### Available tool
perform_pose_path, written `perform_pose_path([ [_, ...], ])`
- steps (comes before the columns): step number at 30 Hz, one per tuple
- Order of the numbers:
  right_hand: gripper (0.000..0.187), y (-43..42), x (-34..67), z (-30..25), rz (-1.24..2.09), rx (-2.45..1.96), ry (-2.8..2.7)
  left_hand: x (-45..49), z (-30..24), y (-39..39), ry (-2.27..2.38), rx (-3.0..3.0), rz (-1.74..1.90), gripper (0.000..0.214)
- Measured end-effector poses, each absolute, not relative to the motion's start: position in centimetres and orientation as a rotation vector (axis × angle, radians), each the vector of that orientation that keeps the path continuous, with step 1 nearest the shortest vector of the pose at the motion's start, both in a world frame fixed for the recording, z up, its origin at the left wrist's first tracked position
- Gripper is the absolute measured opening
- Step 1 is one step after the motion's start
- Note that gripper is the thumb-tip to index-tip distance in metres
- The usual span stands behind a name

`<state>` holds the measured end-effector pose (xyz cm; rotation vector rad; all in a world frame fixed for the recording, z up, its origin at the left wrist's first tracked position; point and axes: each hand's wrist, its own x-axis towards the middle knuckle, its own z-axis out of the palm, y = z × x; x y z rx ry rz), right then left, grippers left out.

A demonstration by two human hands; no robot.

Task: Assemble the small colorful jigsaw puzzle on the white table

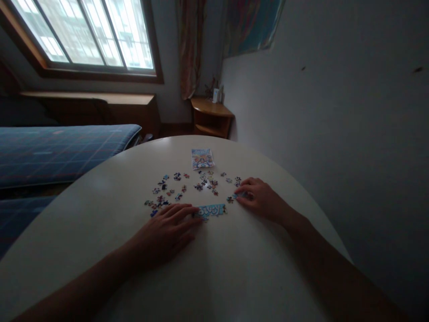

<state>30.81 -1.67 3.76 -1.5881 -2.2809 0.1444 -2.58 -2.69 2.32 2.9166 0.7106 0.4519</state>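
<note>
A joined strip of blue puzzle pieces (212, 210) lies on the round white table (208, 277). My left hand (166, 232) rests flat with fingers stretched out, fingertips touching the strip's left end. My right hand (259, 197) is curled over a small blue puzzle piece (240, 195) just right of the strip, fingertips pinching it against the table. Several loose puzzle pieces (187, 185) are scattered beyond both hands. A small reference picture card (202, 158) lies farther back.
A white wall (335, 116) runs close along the table's right side. A bed with a blue plaid cover (56, 152) stands to the left. A wooden corner shelf (212, 117) and a window (87, 36) are at the back.
</note>
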Motion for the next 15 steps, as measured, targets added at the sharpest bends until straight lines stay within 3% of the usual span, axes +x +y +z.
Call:
perform_pose_path([
  [8, 0.012, -1.8, 30.5, 4.5, 0.072, -1.577, -2.358, -2.5, 2.4, -2.8, 0.688, 2.883, 0.435, 0.034],
  [15, 0.015, -2.2, 29.1, 4.7, -0.192, -1.499, -2.236, -2.5, 2.5, -2.8, 0.688, 2.879, 0.412, 0.035],
])
